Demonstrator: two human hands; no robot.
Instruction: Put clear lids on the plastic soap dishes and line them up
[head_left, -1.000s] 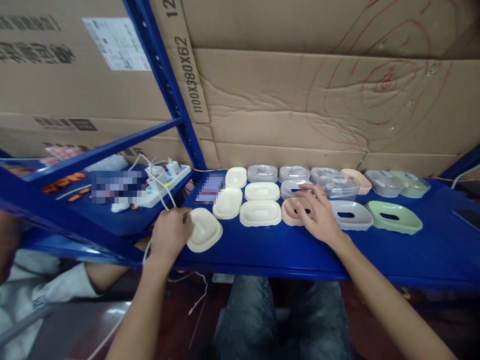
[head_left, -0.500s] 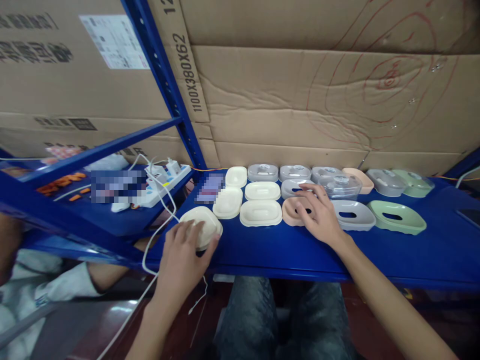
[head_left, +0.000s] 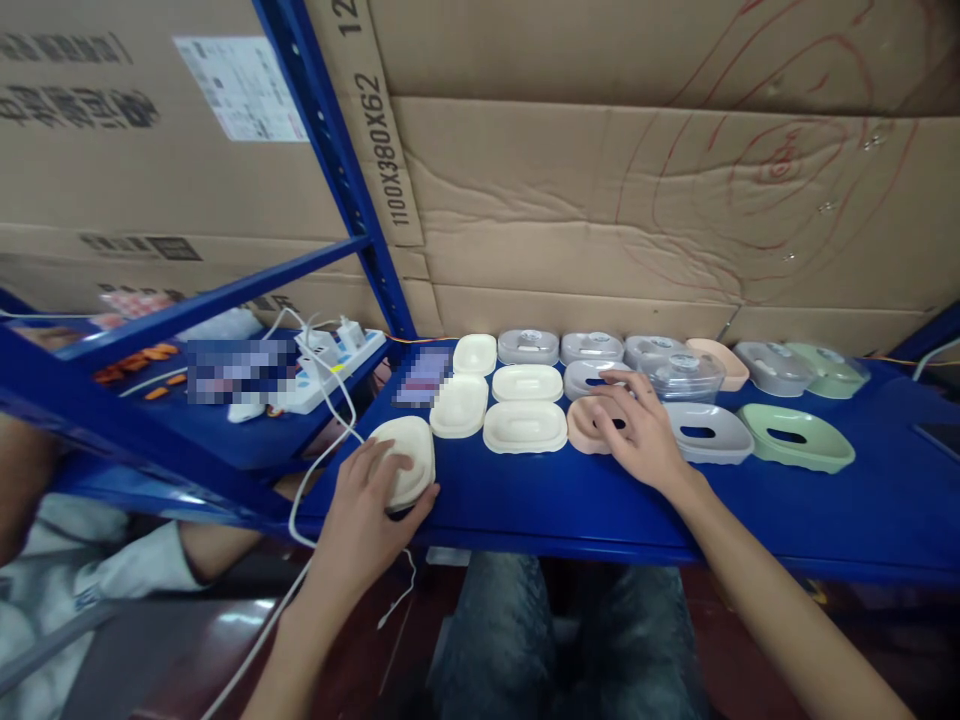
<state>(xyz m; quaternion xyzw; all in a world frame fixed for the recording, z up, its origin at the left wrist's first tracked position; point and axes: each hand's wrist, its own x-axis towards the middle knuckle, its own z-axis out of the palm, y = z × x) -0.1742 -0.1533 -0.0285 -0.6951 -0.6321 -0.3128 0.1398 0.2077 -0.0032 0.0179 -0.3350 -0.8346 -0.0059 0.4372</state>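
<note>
Head view. Left hand (head_left: 379,500) half-curled over the cream dish (head_left: 411,450), fingers on its top, thumb at the near rim, a light hold; the dish sits by the front edge of the counter (head_left: 510,500), at its left end. Right hand (head_left: 643,430) loosely spread, fingers fanned over the peach dish (head_left: 580,432) and grey dish (head_left: 576,384) behind it, not closed round either. Writing: "1100X380X62" on the carton edge (head_left: 384,150), "12" above. Left carton (head_left: 97,190): dark characters, blurred. White label (head_left: 240,88): print too small.
</note>
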